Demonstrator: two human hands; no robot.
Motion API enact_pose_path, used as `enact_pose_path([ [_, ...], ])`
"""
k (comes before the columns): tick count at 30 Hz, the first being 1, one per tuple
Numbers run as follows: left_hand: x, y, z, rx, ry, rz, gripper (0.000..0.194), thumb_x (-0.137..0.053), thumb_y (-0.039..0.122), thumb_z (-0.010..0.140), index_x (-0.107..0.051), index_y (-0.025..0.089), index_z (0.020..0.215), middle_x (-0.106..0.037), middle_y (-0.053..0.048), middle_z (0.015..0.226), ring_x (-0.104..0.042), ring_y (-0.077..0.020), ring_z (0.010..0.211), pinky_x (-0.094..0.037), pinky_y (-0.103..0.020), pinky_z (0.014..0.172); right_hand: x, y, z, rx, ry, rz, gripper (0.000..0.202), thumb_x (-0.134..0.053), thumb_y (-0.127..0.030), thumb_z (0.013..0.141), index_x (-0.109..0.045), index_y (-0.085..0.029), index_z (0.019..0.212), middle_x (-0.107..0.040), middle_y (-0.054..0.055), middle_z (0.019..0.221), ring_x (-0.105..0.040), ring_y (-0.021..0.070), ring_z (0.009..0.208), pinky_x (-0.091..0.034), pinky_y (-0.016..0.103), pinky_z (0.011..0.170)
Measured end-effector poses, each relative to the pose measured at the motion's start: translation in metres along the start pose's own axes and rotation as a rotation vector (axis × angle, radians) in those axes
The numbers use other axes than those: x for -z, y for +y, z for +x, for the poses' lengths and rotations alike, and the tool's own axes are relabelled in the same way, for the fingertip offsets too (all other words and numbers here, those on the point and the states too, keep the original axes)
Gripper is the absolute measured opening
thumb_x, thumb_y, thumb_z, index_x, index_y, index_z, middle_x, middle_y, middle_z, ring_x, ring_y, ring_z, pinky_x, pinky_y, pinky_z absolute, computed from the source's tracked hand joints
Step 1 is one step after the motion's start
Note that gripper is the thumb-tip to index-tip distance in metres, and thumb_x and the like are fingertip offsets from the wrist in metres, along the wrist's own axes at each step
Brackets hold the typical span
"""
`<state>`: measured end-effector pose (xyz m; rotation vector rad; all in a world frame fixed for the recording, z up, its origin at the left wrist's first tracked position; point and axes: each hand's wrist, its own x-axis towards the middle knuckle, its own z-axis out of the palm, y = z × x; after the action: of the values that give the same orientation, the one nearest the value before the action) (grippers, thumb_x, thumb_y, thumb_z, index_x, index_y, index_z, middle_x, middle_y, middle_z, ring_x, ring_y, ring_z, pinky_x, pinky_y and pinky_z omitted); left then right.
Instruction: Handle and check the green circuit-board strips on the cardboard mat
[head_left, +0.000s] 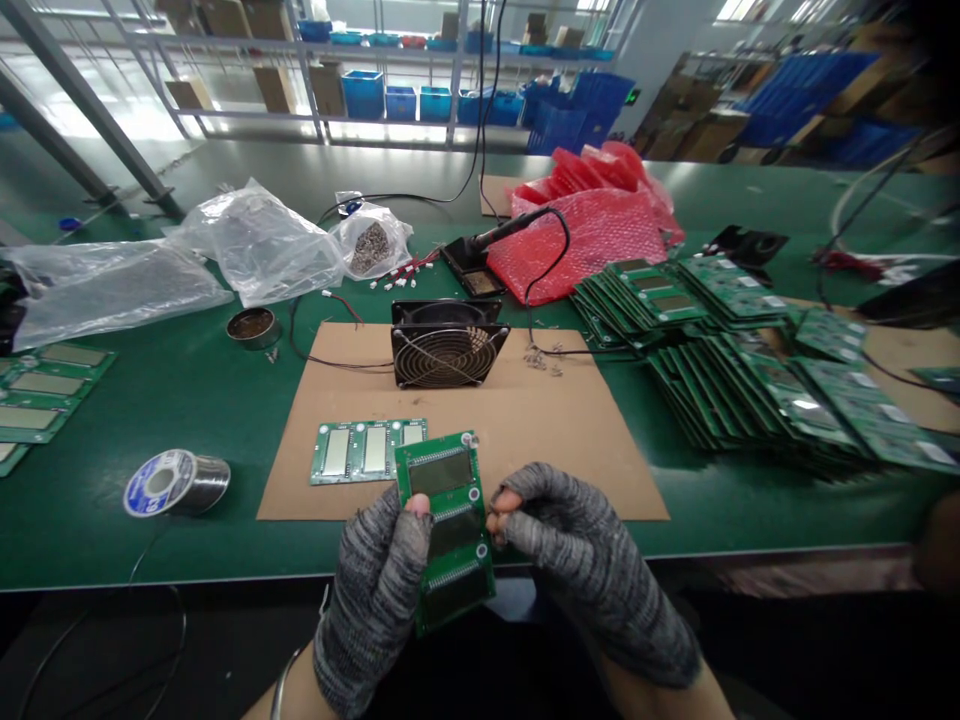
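A green circuit board with three dark displays (442,472) is held upright, slightly tilted, in my left hand (379,590), the thumb across its front. At the board's right edge, my right hand (577,550) has its fingertips pinched together; whatever is between them is too small to make out. Both hands wear grey fingerless gloves. Behind the held board, another green board with light displays (336,455) lies flat on the cardboard sheet (555,420). A small black fan (450,355) stands farther back on the cardboard.
Solder spool (178,483) and round tin (253,327) stand at left, near more boards (52,390). Plastic bags (259,245) lie behind. A soldering iron (510,230) rests in its stand before red bubble wrap (585,240). Stacked boards (750,390) fill the right.
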<state>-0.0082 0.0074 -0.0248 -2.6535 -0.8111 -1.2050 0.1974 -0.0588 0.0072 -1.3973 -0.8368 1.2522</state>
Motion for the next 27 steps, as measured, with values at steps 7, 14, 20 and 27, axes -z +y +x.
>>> enact_pose_path([
  [7, 0.005, 0.005, 0.008, -0.069, 0.035, 0.047, 0.043, -0.049, 0.004, 0.095, -0.053, 0.004, 0.137, -0.065, -0.018, 0.108, -0.066, -0.0263, 0.106, -0.061, -0.035, 0.082, 0.002, 0.002, 0.003, 0.025, 0.005, -0.025, 0.037, -0.078, -0.045, 0.078, -0.064, -0.012, 0.088, -0.065, 0.006, 0.089, -0.064, 0.0129, 0.078, -0.055, 0.021, 0.07],
  [14, 0.011, 0.009, 0.018, -0.112, 0.043, 0.109, 0.017, -0.048, 0.008, 0.096, -0.062, 0.007, 0.106, -0.068, -0.016, 0.095, -0.069, -0.0255, 0.096, -0.061, -0.034, 0.077, 0.004, 0.005, 0.001, 0.001, -0.003, -0.028, 0.037, -0.076, -0.046, 0.08, -0.062, -0.013, 0.089, -0.064, 0.006, 0.088, -0.064, 0.0141, 0.077, -0.054, 0.024, 0.069],
  [20, 0.01, 0.01, 0.022, -0.078, 0.059, 0.067, 0.016, -0.047, 0.007, 0.096, -0.061, 0.008, 0.103, -0.066, -0.016, 0.099, -0.069, -0.0239, 0.094, -0.062, -0.033, 0.074, 0.004, 0.005, 0.002, 0.007, 0.011, -0.03, 0.037, -0.076, -0.047, 0.08, -0.061, -0.014, 0.09, -0.064, 0.006, 0.09, -0.064, 0.0143, 0.079, -0.054, 0.024, 0.071],
  [27, 0.011, 0.007, 0.018, -0.008, 0.036, -0.061, 0.022, -0.051, 0.012, 0.095, -0.063, 0.017, 0.112, -0.073, -0.01, 0.1, -0.072, -0.0205, 0.095, -0.062, -0.031, 0.076, 0.002, 0.002, 0.003, 0.014, 0.01, -0.061, 0.04, -0.076, -0.05, 0.08, -0.062, -0.013, 0.089, -0.064, 0.006, 0.087, -0.063, 0.014, 0.076, -0.054, 0.024, 0.068],
])
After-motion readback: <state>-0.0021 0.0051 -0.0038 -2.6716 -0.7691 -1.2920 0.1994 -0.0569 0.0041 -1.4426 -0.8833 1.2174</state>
